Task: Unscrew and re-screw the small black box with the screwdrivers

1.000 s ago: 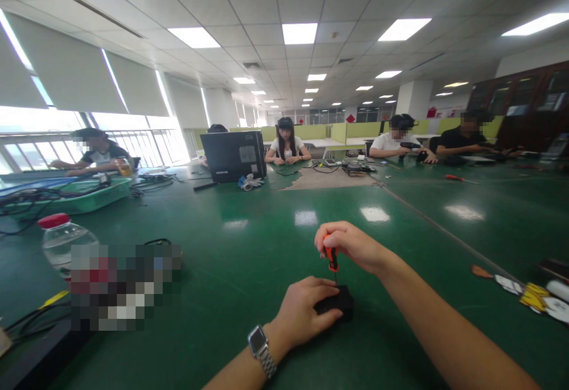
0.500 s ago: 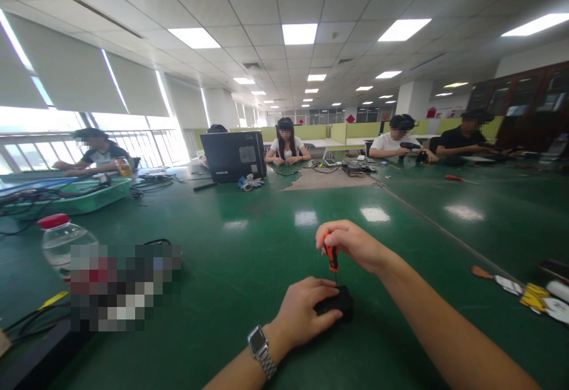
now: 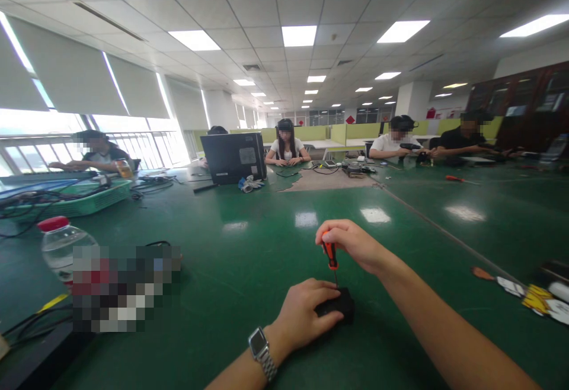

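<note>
A small black box-shaped part lies on the green table close in front of me. My left hand, with a metal watch on the wrist, rests on the part and presses it down. My right hand is closed around an orange-handled screwdriver, held upright. Its thin shaft points down onto the top of the black part.
A clear water bottle with a red cap stands at the left, with cables near it. A green basket and a black laptop sit farther back. Several people sit at the far side. Small packets lie at the right edge.
Both hands stay in place on the part and the screwdriver. The view has shifted very slightly; nothing else has moved.
</note>
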